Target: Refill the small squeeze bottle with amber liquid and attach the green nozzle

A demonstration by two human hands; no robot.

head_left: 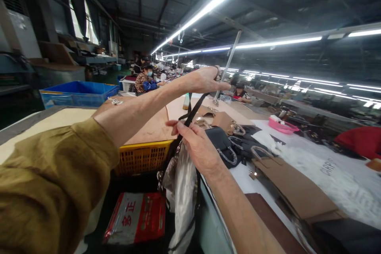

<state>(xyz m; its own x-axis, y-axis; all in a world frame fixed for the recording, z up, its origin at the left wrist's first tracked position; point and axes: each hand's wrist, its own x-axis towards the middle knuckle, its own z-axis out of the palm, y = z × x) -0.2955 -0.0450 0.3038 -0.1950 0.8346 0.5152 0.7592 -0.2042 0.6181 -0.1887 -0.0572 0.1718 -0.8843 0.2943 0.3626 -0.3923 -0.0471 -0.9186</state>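
My left hand is raised at the centre, its fingers pointing right above a black strap; whether its curled fingers grip the strap's upper part is hard to make out. Lower down, my right hand pinches the strap between thumb and fingers. Beneath it hangs a bundle in clear, crinkled plastic wrap, with dark straps running down beside it. Just right of my right hand, a black handbag with a wrapped handle lies on the table.
Below are a yellow basket and a red-and-white package. A blue bin stands left. Brown bags, a pink tray and white plastic lie right. Two people sit farther back.
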